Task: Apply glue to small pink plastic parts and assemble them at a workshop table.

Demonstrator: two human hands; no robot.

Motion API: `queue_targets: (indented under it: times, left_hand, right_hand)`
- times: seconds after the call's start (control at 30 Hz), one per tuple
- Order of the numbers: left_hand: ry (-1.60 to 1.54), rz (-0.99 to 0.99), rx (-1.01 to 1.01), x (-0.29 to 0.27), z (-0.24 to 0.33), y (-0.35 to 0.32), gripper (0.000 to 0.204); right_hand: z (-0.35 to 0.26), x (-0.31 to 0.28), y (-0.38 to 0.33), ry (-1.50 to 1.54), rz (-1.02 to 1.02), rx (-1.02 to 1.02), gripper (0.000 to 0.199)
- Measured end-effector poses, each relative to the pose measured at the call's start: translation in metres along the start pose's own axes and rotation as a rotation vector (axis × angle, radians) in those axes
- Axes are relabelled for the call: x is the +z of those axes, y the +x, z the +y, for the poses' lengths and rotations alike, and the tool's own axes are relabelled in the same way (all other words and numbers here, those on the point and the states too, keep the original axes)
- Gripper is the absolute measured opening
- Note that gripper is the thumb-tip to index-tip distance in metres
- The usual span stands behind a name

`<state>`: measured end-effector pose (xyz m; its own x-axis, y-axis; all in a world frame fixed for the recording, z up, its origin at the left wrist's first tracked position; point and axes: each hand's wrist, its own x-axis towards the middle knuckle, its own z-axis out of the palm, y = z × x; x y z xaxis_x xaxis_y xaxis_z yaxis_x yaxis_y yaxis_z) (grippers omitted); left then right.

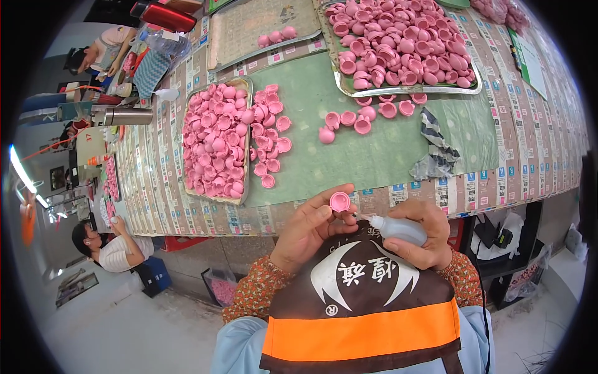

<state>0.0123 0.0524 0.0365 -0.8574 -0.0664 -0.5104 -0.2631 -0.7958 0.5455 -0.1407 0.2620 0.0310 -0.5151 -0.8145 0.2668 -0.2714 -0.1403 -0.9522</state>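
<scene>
Head view, looking down past your apron to the bench (374, 156). Your left hand (308, 227) pinches a single pink cap (339, 201) between thumb and fingertips, its hollow side turned up, just in front of the bench edge. Your right hand (420, 234) is clenched around a small squeeze bottle (398, 229), whose nozzle points left and sits just beside the cap, close to its rim; whether a drop has left the nozzle cannot be told.

As for progress, judged from how the pieces lie: one metal tray (215, 140) at left is heaped with pink caps, with more spilling onto the green mat (349, 149) beside it, and a second, larger tray (405, 47) farther back is likewise full. A few loose caps (349, 119) lie on the mat between the two. Which heap is treated and which awaits treatment cannot be told from the picture, so the share done stays open; the large quantities suggest that much handling remains. A crumpled cloth (439, 149) lies on the mat at right. Another person (112, 246) sits at far left.
</scene>
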Motion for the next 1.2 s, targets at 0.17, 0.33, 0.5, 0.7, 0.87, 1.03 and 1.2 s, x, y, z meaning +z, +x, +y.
queue_targets:
  times: [0.17,0.33,0.5,0.7,0.87,1.03,1.2]
  left_hand:
    - [0.002,-0.002,0.001,0.0026,-0.0014,0.0013,0.064]
    - [0.016,-0.010,-0.003,0.0042,-0.0009,0.0011,0.064]
    - [0.038,-0.014,-0.034,0.0040,-0.0018,0.0010,0.062]
    - [0.063,-0.010,-0.054,0.0055,-0.0009,0.0001,0.061]
    - [0.083,-0.005,-0.059,0.0066,-0.0006,-0.0001,0.059]
    - [0.120,0.004,-0.059,0.0059,0.0005,-0.0008,0.057]
    - [0.153,0.021,-0.055,0.0064,0.0013,-0.0008,0.056]
  right_hand:
    - [-0.0021,0.0041,0.0037,-0.001,0.000,-0.007,0.042]
    - [-0.0031,0.0055,0.0080,-0.039,-0.013,-0.022,0.040]
    - [-0.0031,0.0070,0.0095,-0.048,-0.021,-0.053,0.038]
    - [-0.0023,0.0073,0.0095,-0.054,-0.045,-0.049,0.038]
    - [-0.0016,0.0082,0.0092,-0.061,-0.040,-0.054,0.038]
    - [-0.0027,0.0071,0.0068,-0.086,-0.066,-0.002,0.039]
    - [-0.0060,0.0029,0.0087,-0.095,-0.061,-0.009,0.038]
